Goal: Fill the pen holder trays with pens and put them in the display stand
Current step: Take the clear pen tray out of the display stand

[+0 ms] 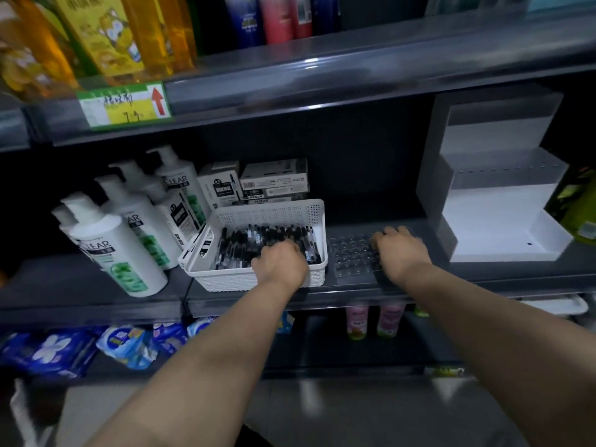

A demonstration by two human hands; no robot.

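White plastic basket (225,280) holds the black pens (254,240). The left hand (280,262) reaches palm-down into them, fingers curled among them; whether they grasp any, I cannot tell. Best to lift only a few, tips aligned. The right hand (400,250) presses relaxed fingers on the clear tray (351,256), left of the display stand (496,221).

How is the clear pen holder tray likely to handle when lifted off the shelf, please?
The clear tray looks like thin moulded plastic, so probably light and fairly stiff. Its glossy surface may be slippery. Its visible holes look empty, so nothing should tip out.
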